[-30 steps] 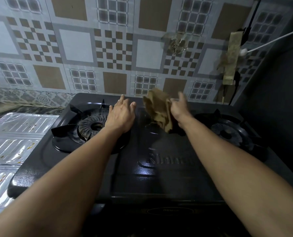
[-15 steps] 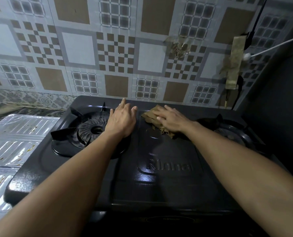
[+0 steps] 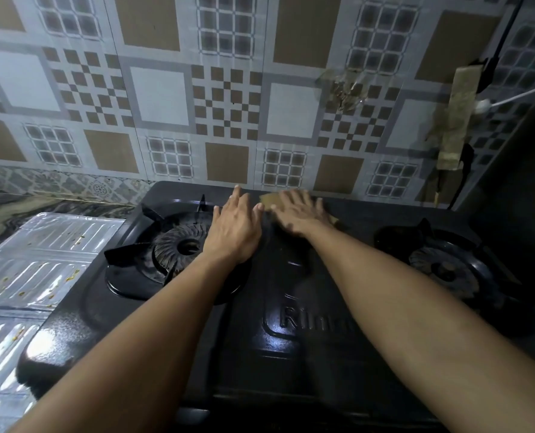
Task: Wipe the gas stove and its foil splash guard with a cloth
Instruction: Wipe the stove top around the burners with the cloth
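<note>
the right hand lies flat with spread fingers on the brown cloth, pressing it on the back middle strip of the black gas stove, close to the tiled wall. the left hand rests open and flat just beside it, holding nothing. the foil splash guard lies far to the left, nearer the left hand, so i judge the cloth must travel leftwards over the left burner to reach it.

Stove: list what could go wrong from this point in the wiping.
1. The right hand presses the cloth flat near the back edge of the stove; a long stroke could push it off behind.
2. The left hand rests beside the left burner; its pot-support prongs might snag fingers or cloth.
3. The foil guard carries specks and could be overlooked.
</note>
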The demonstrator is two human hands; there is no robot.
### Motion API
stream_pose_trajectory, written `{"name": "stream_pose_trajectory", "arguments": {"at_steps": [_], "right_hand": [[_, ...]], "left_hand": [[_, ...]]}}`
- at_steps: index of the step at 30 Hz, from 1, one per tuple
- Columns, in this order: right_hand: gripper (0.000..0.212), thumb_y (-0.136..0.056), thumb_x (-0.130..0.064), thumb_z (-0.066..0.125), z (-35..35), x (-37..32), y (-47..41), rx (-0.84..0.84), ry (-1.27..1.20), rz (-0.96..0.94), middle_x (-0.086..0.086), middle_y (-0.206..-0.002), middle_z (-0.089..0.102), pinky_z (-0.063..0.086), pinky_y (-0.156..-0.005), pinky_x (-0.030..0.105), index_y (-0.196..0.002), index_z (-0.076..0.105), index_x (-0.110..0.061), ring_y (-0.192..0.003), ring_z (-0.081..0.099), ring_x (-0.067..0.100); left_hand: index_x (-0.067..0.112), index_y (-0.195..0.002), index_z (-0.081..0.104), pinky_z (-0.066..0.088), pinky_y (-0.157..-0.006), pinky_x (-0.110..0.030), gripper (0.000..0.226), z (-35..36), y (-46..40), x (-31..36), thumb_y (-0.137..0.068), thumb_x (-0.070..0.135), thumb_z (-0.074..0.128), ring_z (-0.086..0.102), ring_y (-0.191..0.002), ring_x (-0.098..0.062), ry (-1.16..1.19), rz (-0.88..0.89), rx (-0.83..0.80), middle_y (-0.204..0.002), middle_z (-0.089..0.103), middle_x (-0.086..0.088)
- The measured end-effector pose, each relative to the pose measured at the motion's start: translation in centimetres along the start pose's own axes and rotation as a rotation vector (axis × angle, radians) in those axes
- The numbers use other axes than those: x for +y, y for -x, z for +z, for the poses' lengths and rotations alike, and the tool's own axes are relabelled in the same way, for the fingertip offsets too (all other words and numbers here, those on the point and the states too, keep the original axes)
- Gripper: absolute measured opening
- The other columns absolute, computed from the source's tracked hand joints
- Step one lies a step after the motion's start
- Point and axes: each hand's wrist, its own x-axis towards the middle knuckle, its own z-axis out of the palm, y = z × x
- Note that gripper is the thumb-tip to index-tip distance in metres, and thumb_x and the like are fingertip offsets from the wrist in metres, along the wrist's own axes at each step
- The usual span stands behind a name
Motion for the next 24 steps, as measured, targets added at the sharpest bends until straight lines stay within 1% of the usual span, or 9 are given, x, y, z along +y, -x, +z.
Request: {"name": "stream_pose_trajectory", "arguments": {"at_steps": [3, 7, 10, 13, 15, 17, 20, 22, 24], "right_hand": [[0.060, -0.100, -0.051, 0.011, 0.5, -2.9, 1.1, 0.006, 0.018, -0.170, -0.002, -0.163, -0.004, -0.005, -0.118, 0.054, -0.154, 0.005, -0.027, -0.149, -0.007, 0.025], [0.059, -0.100, -0.052, 0.011, 1.5, -1.7, 5.4, 0.031, 0.009, -0.240, -0.003, -0.163, -0.005, -0.004, -0.118, 0.053, -0.154, 0.002, -0.029, -0.149, -0.007, 0.023], [0.061, -0.100, -0.050, 0.012, 1.8, 1.4, 7.1, 0.056, 0.013, -0.147, -0.004, -0.162, -0.009, -0.006, -0.118, 0.052, -0.155, 0.000, -0.026, -0.149, -0.009, 0.020], [0.062, -0.099, -0.048, 0.013, 0.9, 4.3, 6.6, 0.048, -0.034, 0.099, 0.000, -0.163, -0.009, -0.007, -0.118, 0.054, -0.154, 0.000, -0.023, -0.149, -0.010, 0.025], [0.061, -0.100, -0.046, 0.013, 0.9, 4.0, 6.8, 0.045, -0.034, 0.133, 0.001, -0.163, -0.007, -0.006, -0.117, 0.055, -0.155, 0.002, -0.022, -0.149, -0.010, 0.027], [0.060, -0.100, -0.044, 0.015, 1.6, 1.9, 8.2, 0.043, 0.009, 0.022, 0.000, -0.163, -0.007, -0.005, -0.118, 0.054, -0.155, 0.002, -0.022, -0.149, -0.009, 0.026], [0.061, -0.100, -0.048, 0.015, 3.0, -2.0, 12.6, 0.076, 0.021, -0.176, -0.001, -0.163, -0.002, -0.005, -0.118, 0.053, -0.155, 0.005, -0.023, -0.149, -0.006, 0.024], [0.060, -0.100, -0.048, 0.016, 3.7, -3.1, 16.3, 0.095, 0.010, -0.243, -0.003, -0.163, 0.000, -0.005, -0.118, 0.053, -0.155, 0.006, -0.025, -0.149, -0.005, 0.023], [0.059, -0.100, -0.045, 0.020, 4.2, -2.1, 19.2, 0.106, 0.006, -0.237, -0.004, -0.163, 0.000, -0.005, -0.118, 0.053, -0.154, 0.007, -0.025, -0.149, -0.005, 0.020]], "left_hand": [[0.007, -0.143, 0.037, 0.018, -0.117, -0.052, 0.052, 0.1, -0.1, -0.5, -0.103, 0.038, 0.024, 0.026, -0.144, -0.030, -0.020, 0.000, 0.017, -0.161, 0.017, -0.014], [0.008, -0.144, 0.035, 0.013, -0.118, -0.052, 0.053, 0.0, -0.2, -0.2, -0.103, 0.039, 0.023, 0.021, -0.147, -0.028, -0.036, -0.024, 0.002, -0.162, 0.012, -0.012], [0.007, -0.142, 0.037, 0.014, -0.118, -0.052, 0.054, -0.2, -0.3, 0.2, -0.103, 0.041, 0.022, 0.022, -0.146, -0.030, -0.051, -0.030, -0.006, -0.162, 0.013, -0.012], [0.005, -0.141, 0.039, 0.015, -0.118, -0.052, 0.054, -0.2, -0.1, 0.3, -0.103, 0.040, 0.021, 0.024, -0.145, -0.031, -0.065, -0.010, -0.003, -0.161, 0.016, -0.014], [0.005, -0.138, 0.042, 0.016, -0.118, -0.052, 0.053, -0.1, -0.1, 0.1, -0.103, 0.039, 0.021, 0.026, -0.144, -0.031, -0.056, -0.004, 0.012, -0.160, 0.018, -0.014], [0.005, -0.137, 0.043, 0.015, -0.118, -0.052, 0.053, -0.1, -0.1, 0.0, -0.103, 0.039, 0.021, 0.026, -0.144, -0.031, -0.040, -0.011, 0.016, -0.160, 0.018, -0.014], [0.005, -0.140, 0.041, 0.014, -0.118, -0.053, 0.054, -0.2, -0.3, -0.2, -0.103, 0.040, 0.022, 0.023, -0.146, -0.030, -0.037, -0.012, 0.000, -0.161, 0.017, -0.014], [0.005, -0.141, 0.040, 0.014, -0.118, -0.053, 0.055, -0.2, -0.2, -0.4, -0.103, 0.040, 0.021, 0.023, -0.146, -0.030, -0.046, -0.009, -0.013, -0.161, 0.017, -0.014], [0.005, -0.142, 0.040, 0.014, -0.119, -0.053, 0.055, -0.3, 0.0, -0.5, -0.103, 0.040, 0.022, 0.023, -0.146, -0.031, -0.049, 0.000, -0.018, -0.161, 0.017, -0.014]]}}
